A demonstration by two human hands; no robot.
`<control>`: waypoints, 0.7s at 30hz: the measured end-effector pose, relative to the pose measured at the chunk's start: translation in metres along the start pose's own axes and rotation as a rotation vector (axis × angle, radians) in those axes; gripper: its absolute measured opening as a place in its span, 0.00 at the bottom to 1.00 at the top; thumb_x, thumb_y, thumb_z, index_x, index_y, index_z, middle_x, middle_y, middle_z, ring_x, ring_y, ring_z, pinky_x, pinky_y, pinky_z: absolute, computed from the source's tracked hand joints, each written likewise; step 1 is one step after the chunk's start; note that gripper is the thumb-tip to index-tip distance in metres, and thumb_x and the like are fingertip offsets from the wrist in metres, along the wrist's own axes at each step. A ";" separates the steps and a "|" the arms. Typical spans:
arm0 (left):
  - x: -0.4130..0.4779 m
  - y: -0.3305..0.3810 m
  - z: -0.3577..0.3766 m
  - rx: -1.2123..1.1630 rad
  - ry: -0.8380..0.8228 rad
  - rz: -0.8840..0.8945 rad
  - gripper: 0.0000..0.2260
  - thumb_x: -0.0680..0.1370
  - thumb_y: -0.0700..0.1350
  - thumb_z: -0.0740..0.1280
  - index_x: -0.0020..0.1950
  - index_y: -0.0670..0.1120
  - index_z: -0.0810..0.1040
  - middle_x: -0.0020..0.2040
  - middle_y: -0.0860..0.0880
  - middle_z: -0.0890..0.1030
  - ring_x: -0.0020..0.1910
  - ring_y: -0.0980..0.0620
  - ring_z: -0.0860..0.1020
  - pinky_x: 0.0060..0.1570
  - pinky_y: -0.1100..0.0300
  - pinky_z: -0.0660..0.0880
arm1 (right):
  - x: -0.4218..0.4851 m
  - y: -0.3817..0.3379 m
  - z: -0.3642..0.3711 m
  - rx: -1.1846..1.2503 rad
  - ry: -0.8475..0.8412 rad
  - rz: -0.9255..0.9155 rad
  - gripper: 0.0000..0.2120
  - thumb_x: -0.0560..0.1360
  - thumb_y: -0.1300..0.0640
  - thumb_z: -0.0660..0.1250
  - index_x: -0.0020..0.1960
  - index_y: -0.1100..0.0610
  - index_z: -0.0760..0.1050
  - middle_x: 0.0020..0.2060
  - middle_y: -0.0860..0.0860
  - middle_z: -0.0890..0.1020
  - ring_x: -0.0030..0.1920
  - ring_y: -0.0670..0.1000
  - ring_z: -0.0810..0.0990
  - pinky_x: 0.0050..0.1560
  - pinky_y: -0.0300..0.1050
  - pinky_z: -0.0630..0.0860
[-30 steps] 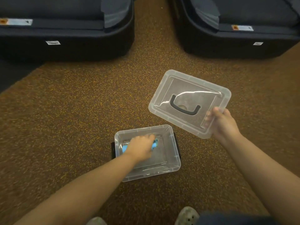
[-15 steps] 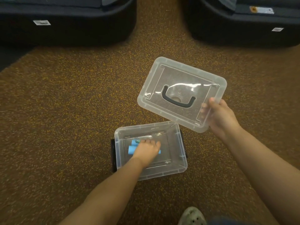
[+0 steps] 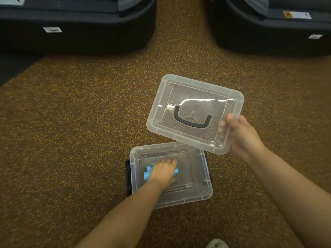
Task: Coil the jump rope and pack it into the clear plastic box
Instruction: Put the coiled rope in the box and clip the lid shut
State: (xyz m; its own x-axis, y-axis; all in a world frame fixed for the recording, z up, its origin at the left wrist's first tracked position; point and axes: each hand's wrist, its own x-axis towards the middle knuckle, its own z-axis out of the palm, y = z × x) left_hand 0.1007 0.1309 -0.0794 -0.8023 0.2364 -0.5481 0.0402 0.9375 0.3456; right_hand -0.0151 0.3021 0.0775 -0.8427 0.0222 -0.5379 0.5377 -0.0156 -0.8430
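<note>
The clear plastic box (image 3: 206, 178) stands open on the speckled brown carpet in front of me. Inside it lies the jump rope (image 3: 147, 174); only its light blue handles show, and the cord is hidden under my hand. My left hand (image 3: 163, 170) reaches into the box and lies flat on top of the handles, pressing them to the bottom. My right hand (image 3: 243, 135) pinches the right edge of the clear lid (image 3: 193, 97), thumb on top and fingers underneath. The lid, with its black carry handle (image 3: 192, 122), hangs tilted just above the box's far right corner.
Two dark upholstered seats stand at the back, one left (image 3: 77, 33) and one right (image 3: 268, 38), with a carpet aisle between them. Black latches (image 3: 127, 176) hang at the box's sides. The toe of my shoe (image 3: 216, 244) shows at the bottom edge.
My left hand has sunk deeper into the box and flattened over the blue handles. My right hand has brought the lid left and nearer, so it now overlaps the box's far corner.
</note>
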 end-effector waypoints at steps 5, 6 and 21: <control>-0.002 -0.013 -0.006 -0.037 -0.029 0.087 0.44 0.70 0.52 0.74 0.77 0.45 0.51 0.75 0.42 0.62 0.73 0.42 0.61 0.73 0.49 0.58 | -0.006 0.001 0.002 -0.009 0.005 -0.012 0.07 0.82 0.55 0.56 0.56 0.54 0.70 0.36 0.49 0.77 0.34 0.47 0.73 0.40 0.44 0.73; -0.003 -0.016 -0.007 -0.012 -0.034 0.093 0.48 0.68 0.53 0.75 0.78 0.45 0.49 0.77 0.43 0.58 0.76 0.43 0.57 0.76 0.48 0.52 | -0.007 0.000 0.002 -0.007 0.006 -0.013 0.07 0.82 0.55 0.56 0.56 0.54 0.70 0.36 0.49 0.77 0.34 0.47 0.73 0.39 0.44 0.73; -0.009 -0.022 -0.010 -0.108 -0.143 0.032 0.41 0.74 0.61 0.65 0.77 0.45 0.50 0.75 0.41 0.56 0.74 0.41 0.56 0.72 0.44 0.59 | -0.019 0.002 -0.011 -0.001 0.047 0.006 0.06 0.82 0.55 0.56 0.53 0.54 0.71 0.36 0.50 0.77 0.34 0.47 0.73 0.40 0.44 0.72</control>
State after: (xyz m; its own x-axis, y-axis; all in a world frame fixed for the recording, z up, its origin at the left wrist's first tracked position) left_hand 0.1009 0.1055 -0.0740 -0.7087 0.3070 -0.6352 -0.0057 0.8978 0.4404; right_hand 0.0024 0.3123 0.0862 -0.8372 0.0694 -0.5425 0.5429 -0.0149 -0.8397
